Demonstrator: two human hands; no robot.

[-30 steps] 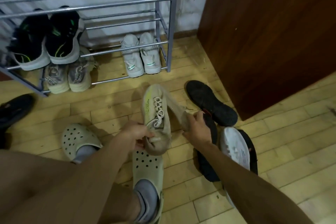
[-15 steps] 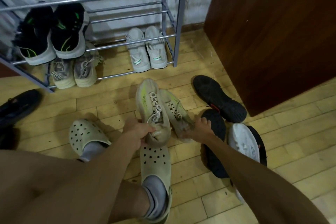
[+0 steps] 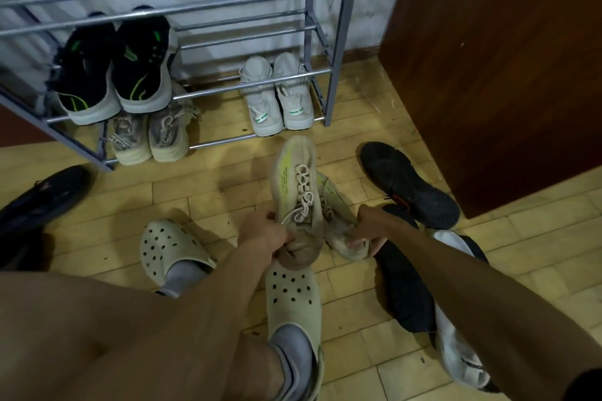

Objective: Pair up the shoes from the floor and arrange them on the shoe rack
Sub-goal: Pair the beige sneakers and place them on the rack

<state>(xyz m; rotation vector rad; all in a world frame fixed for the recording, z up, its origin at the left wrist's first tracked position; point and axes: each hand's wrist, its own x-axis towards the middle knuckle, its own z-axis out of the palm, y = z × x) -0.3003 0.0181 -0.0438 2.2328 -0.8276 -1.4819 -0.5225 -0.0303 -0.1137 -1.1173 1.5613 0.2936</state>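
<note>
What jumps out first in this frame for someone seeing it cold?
Dead centre, the left hand and right hand each grip the heel of a beige sneaker, the two shoes side by side above the floor. Behind them, the grey shoe rack already holds three pairs, with black shoes scattered to the right.

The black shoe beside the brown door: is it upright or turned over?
Turned over. The black shoe lies on the wooden floor with its treaded sole facing up.

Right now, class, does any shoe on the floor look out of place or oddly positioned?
Yes. The black shoe beside the wooden door lies sole-up, and the white-soled shoe under the right forearm is tipped over too. Racked pairs sit upright, side by side.
</note>
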